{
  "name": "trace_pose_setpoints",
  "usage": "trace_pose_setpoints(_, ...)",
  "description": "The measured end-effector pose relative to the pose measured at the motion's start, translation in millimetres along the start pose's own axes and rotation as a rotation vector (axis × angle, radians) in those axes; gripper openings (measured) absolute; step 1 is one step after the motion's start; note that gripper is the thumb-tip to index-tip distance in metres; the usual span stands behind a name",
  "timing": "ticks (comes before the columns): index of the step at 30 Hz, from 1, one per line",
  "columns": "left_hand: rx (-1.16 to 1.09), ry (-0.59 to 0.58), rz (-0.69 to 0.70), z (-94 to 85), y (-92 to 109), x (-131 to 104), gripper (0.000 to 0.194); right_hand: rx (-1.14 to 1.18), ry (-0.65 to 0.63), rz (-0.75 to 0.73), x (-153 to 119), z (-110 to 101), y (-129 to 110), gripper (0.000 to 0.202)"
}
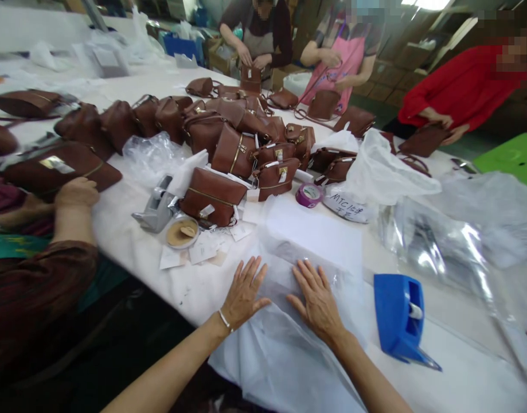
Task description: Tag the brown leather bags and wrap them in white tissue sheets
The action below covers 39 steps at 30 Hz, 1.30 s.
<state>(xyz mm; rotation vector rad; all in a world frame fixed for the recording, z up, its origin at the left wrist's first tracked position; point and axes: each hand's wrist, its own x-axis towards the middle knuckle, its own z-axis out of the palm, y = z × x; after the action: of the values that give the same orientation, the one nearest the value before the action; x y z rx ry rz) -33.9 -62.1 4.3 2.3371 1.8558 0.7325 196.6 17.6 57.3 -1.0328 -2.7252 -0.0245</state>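
Both of my hands lie flat with fingers spread on a clear plastic sheet or bag [280, 327] at the table's front edge. My left hand [245, 292] rests on its left side, a thin bracelet at the wrist. My right hand [315, 298] presses on its right part. Under the plastic and beyond it lies white paper [315, 229]. Just ahead stands a brown handbag [214, 196] with a gold zip, with white tags [205, 248] in front of it. Nothing is held in either hand.
Many brown handbags [233, 150] fill the table's middle. A blue tape dispenser [398, 318] is right of my hands; a grey dispenser [157, 206], a round tub [182, 232] and purple tape [308, 195] lie ahead. Co-workers handle bags at the left and far side. Plastic bags [444, 241] cover the right.
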Motion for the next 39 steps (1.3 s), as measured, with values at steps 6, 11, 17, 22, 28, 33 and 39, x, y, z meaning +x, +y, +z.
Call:
trace_pose_setpoints(6, -0.138, -0.094, 0.42, -28.9, 1.0, -23.7, 0.043, -0.013, -0.011, -0.074, 20.4, 0.7, -35.7, 0.052)
trace_pose_setpoints(11, -0.134, -0.235, 0.503, -24.3, -0.2, -36.0, 0.016, -0.003, -0.082, -0.086, 23.6, 19.7, -38.4, 0.046)
trace_pose_setpoints(17, -0.225, -0.689, 0.364, -51.7, -24.9, -59.4, 0.032, 0.007, -0.104, -0.078, 22.0, 21.0, -37.4, 0.048)
trace_pose_setpoints(22, -0.458, -0.777, 0.184, -78.1, -9.6, -13.6, 0.036, 0.039, -0.109, -0.069, 25.1, 22.7, -37.2, 0.051)
trace_pose_setpoints(28, -0.47, -0.119, 0.338, -25.1, 21.0, 43.3, 0.057, 0.11, 0.106, 0.094, 15.6, 15.1, -28.3, 0.044)
trace_pose_setpoints(33, -0.232, -0.086, 0.303, 19.6, 9.3, 46.0, 0.073, 0.036, 0.34, 0.496, -21.9, 7.8, -23.5, 0.051)
trace_pose_setpoints(39, -0.451, -0.066, 0.131, 30.8, 6.9, 41.7, 0.068, 0.006, 0.219, 0.576, -46.1, 28.9, -15.8, 0.06)
